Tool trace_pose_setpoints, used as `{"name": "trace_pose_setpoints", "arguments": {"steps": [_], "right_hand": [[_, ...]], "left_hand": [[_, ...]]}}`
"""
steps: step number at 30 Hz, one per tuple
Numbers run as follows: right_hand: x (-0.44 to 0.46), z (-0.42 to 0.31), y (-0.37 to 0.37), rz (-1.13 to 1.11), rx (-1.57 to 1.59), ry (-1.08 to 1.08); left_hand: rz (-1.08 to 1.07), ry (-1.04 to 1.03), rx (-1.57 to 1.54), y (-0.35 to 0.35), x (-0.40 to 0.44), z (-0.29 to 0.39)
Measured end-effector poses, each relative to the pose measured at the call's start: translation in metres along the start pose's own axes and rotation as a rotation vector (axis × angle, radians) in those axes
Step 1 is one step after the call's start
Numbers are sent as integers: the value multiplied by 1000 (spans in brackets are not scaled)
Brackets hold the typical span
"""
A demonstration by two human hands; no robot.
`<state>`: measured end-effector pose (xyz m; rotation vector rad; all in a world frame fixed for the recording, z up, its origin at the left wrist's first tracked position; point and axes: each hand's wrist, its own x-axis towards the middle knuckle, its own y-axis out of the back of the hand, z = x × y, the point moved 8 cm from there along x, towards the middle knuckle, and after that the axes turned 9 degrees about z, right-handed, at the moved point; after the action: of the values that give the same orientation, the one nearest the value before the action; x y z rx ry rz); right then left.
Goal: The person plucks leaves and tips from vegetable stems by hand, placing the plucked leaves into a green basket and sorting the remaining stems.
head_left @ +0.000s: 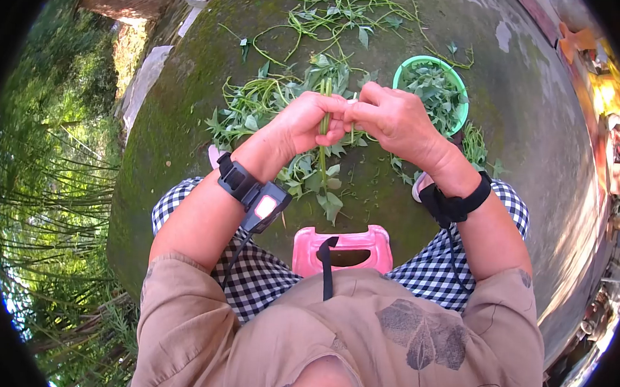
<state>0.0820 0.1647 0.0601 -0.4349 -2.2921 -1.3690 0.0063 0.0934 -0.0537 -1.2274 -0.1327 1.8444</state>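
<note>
In the middle of the view my left hand (310,121) is closed around a few long green leafy stems (322,159), whose leaves hang down below the fist. My right hand (392,121) meets it fingertip to fingertip, pinching a short, thin piece of green stem (352,129). Beneath and beyond my hands lies a heap of leafy vines (259,100) on the ground. To the right, close behind my right hand, stands a green-rimmed basin (462,96) filled with picked leaves (431,91).
Bare trailing stems (319,12) are spread at the far side of the mossy concrete ground (181,117). More stems (475,146) lie right of the basin. A pink plastic stool (342,248) is between my legs. Greenery (58,180) borders the left; assorted items line the right edge.
</note>
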Motion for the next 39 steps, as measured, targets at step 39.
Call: {"name": "trace_pose_setpoints", "arguments": {"steps": [39], "right_hand": [[-37, 52, -35, 53, 800, -844]], "left_hand": [[65, -257, 132, -6, -16, 21]]}}
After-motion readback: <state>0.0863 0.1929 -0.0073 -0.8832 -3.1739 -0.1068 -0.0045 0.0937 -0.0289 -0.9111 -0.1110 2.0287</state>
